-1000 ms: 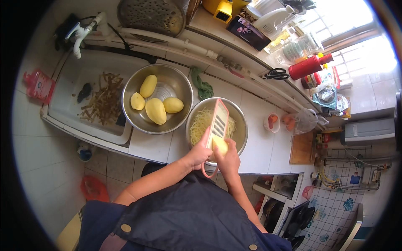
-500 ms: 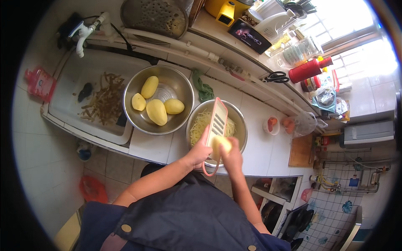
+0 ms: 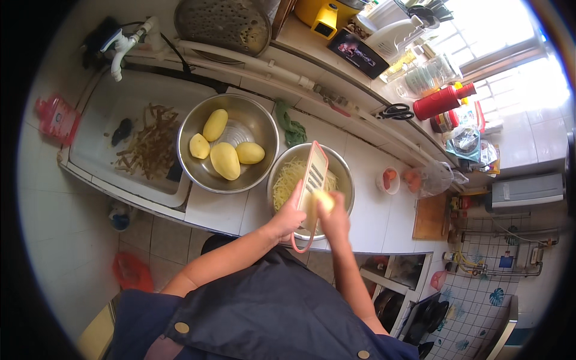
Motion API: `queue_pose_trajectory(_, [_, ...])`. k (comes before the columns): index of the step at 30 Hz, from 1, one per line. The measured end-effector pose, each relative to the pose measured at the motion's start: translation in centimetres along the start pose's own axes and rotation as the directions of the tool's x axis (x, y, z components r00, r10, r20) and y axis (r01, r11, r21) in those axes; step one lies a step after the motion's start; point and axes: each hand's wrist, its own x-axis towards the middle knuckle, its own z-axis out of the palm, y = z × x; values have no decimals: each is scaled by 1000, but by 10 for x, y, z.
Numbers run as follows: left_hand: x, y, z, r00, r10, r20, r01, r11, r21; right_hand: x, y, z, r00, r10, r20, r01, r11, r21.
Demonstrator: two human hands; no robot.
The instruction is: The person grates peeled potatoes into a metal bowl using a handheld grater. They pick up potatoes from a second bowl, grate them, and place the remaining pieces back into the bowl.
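My right hand (image 3: 336,222), clasping a peeled yellow potato (image 3: 324,201), is slightly farther up the flat pink-rimmed white grater (image 3: 314,178) than before; my left hand (image 3: 287,219) still grips that grater over a round steel bowl (image 3: 345,187)

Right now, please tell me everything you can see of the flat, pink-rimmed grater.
The flat, pink-rimmed grater looks like plastic: a long, pale face with rows of dark slots and a pink loop handle at the near end. It slants over the round, shiny metal bowl holding pale yellow shreds. The left hand grips its lower left side; the right hand holds a peeled, yellow potato piece at its face, blurred. Whether the bowl supports the grater is unclear.
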Motion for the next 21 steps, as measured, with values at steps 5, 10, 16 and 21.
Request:
queue_pose_trajectory(5, [-14, -3, 8, 998, -12, 55, 6, 995, 96, 21, -4, 13, 994, 65, -84, -73, 993, -95])
queue_pose_trajectory(10, [-23, 13, 28, 979, -175, 104, 171, 984, 49, 83, 33, 10, 973, 68, -219, -56, 997, 60])
queue_pose_trajectory(16, [-19, -8, 3, 998, -37, 45, 35, 998, 42, 90, 41, -16, 925, 309, 220, -348, 459, 817])
queue_pose_trajectory(21, [-8, 7, -7, 996, 70, 63, -63, 992, -111, 79, 64, 6, 974, 222, 33, -199, 790, 580])
